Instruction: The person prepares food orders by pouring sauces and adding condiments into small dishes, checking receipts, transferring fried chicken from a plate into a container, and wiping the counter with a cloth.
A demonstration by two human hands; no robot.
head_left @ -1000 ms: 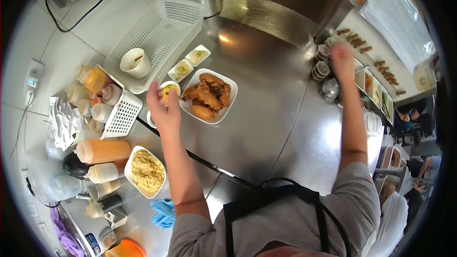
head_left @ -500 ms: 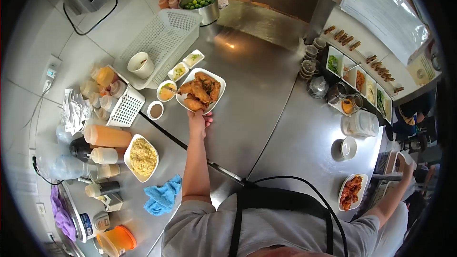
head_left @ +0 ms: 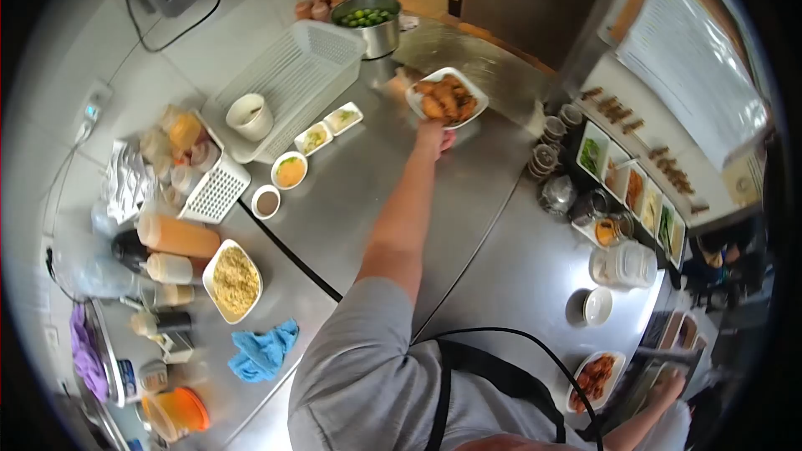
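"While we look at the left hand (head_left: 439, 138), how does its grip stand?"

"We see it closed on the near rim of the white dish (head_left: 469, 119). The arm reaches straight out, and a few fingers show curled below the rim. Their tips we cannot see, so we do not know how far they go under."

"And where exactly do we find this dish?"

"It is at the far part of the steel table (head_left: 334, 192), near the metal pot (head_left: 373, 40) and to the right of it. Fried brown pieces (head_left: 449, 98) fill it and cover its bottom. Whether it touches the steel or is a little raised, we cannot tell."

"Can we say the same much about the right hand (head_left: 667, 386)?"

"Less, we must admit. It is small and blurred near the lower right border, beyond the dish of red pieces (head_left: 616, 365). Dark shapes surround it, so we cannot tell if it is open, closed or holding something."

"What else is difficult for us?"

"A black cord (head_left: 518, 332) passes before the left edge of that red dish. The sauce bottles (head_left: 180, 234) partly cover each other, and the writing on the wall sheet (head_left: 693, 58) we cannot read."
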